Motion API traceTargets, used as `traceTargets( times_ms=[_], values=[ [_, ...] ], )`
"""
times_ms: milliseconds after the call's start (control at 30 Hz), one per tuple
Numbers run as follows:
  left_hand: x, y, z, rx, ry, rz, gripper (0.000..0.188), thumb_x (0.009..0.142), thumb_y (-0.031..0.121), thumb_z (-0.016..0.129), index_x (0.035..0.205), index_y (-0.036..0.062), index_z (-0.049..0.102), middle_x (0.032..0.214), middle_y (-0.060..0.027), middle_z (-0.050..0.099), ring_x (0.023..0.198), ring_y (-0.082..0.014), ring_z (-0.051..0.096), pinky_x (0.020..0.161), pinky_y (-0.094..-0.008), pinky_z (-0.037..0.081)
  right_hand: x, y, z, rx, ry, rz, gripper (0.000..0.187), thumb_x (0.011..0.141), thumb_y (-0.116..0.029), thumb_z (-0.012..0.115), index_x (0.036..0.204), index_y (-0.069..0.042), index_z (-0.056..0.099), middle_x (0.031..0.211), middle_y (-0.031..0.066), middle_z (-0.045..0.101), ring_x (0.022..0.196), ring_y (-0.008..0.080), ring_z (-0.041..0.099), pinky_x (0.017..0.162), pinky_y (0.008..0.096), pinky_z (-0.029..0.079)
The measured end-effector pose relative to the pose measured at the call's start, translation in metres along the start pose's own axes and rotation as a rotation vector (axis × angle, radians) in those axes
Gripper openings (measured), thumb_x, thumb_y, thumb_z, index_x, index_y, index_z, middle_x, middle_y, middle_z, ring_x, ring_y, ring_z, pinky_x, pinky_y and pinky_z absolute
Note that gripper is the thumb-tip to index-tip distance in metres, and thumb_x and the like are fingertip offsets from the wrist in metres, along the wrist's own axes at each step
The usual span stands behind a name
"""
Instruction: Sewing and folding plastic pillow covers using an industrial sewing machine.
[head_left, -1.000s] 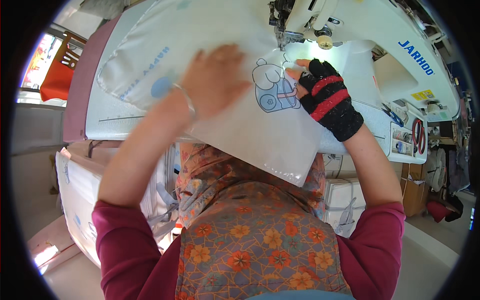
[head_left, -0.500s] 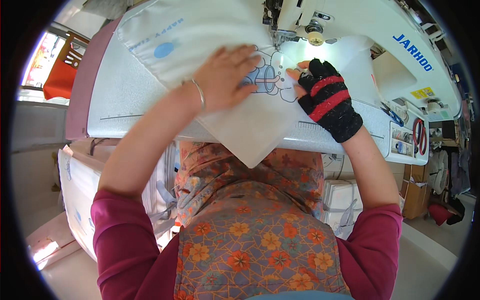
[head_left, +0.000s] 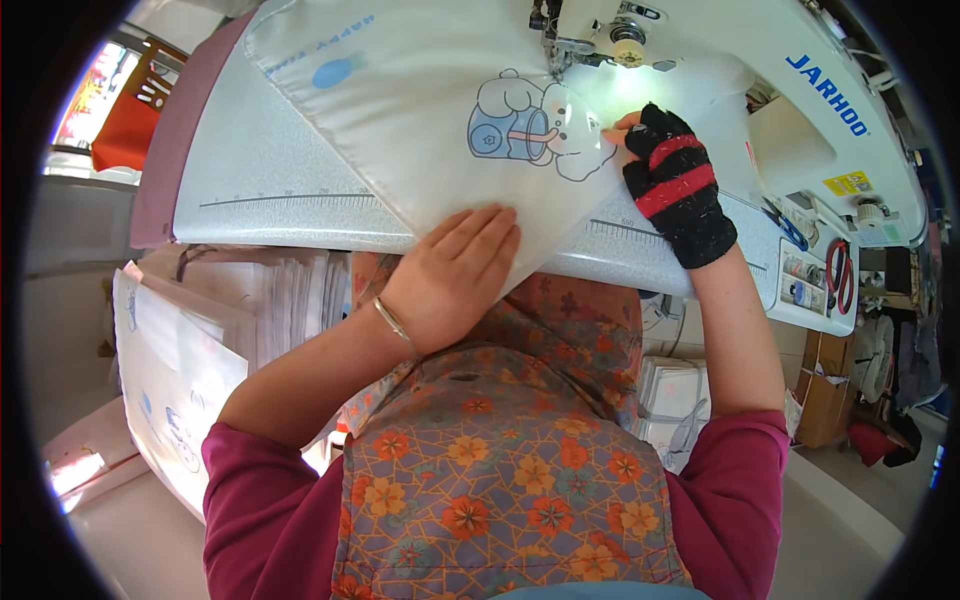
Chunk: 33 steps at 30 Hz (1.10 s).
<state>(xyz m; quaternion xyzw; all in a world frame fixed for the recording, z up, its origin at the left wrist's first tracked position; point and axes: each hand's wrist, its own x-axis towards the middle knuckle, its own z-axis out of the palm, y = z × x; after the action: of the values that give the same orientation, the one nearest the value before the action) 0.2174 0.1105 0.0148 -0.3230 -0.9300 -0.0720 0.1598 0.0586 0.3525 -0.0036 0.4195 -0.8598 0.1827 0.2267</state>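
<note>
While both hands (head_left: 455,272) (head_left: 682,186) on printed white sheet (head_left: 425,125) — sewing machine (head_left: 745,45) ahead.

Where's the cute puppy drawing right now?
In the head view, the puppy drawing is near the top, slightly right of centre, on the white sheet, below the needle end of the sewing machine, left of the gloved right hand.

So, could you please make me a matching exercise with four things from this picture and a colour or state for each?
Column one:
1. left hand
2. right hand
3. sheet under the left hand
4. apron

Column two:
A. flower-patterned
B. in a black-and-red fingerless glove
C. white with a cartoon drawing
D. ungloved, with a bracelet

Pairs: 1-D, 2-B, 3-C, 4-A.
</note>
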Motion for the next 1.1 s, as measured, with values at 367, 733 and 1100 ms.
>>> traceTargets(
  times_ms=[367,733,1100],
  values=[
    [-0.019,-0.104,-0.022,0.029,-0.004,0.036,0.040,0.069,0.001,0.054,0.107,0.0027,0.064,0.108,-0.0090,0.060,0.100,-0.0258,0.060,0.084,-0.0324,0.051,0.005,-0.048,-0.002,0.050,-0.099,0.020,0.032,0.075,-0.006,0.059,0.107,-0.004,0.060,0.106,0.0140,0.056,0.098,0.0323,0.054,0.086,0.0415,0.045],
    [-0.003,-0.189,-0.004,0.065,0.073,0.022,0.045,0.068,-0.008,0.056,0.109,0.0091,0.064,0.115,-0.0049,0.062,0.104,-0.0236,0.060,0.088,-0.0312,0.051,0.016,-0.070,0.014,0.006,-0.128,0.008,0.041,0.079,-0.015,0.059,0.116,-0.001,0.054,0.118,0.0172,0.054,0.108,0.0345,0.052,0.095,0.0436,0.041],
    [0.022,-0.228,0.010,0.087,0.060,0.024,0.048,0.070,-0.010,0.052,0.113,0.0108,0.062,0.120,-0.0042,0.060,0.109,-0.0243,0.058,0.093,-0.0326,0.048,0.036,-0.057,0.029,-0.115,-0.109,0.060,0.049,0.077,-0.024,0.065,0.119,0.000,0.053,0.121,0.0188,0.053,0.107,0.0361,0.052,0.093,0.0434,0.043]
  ],
)
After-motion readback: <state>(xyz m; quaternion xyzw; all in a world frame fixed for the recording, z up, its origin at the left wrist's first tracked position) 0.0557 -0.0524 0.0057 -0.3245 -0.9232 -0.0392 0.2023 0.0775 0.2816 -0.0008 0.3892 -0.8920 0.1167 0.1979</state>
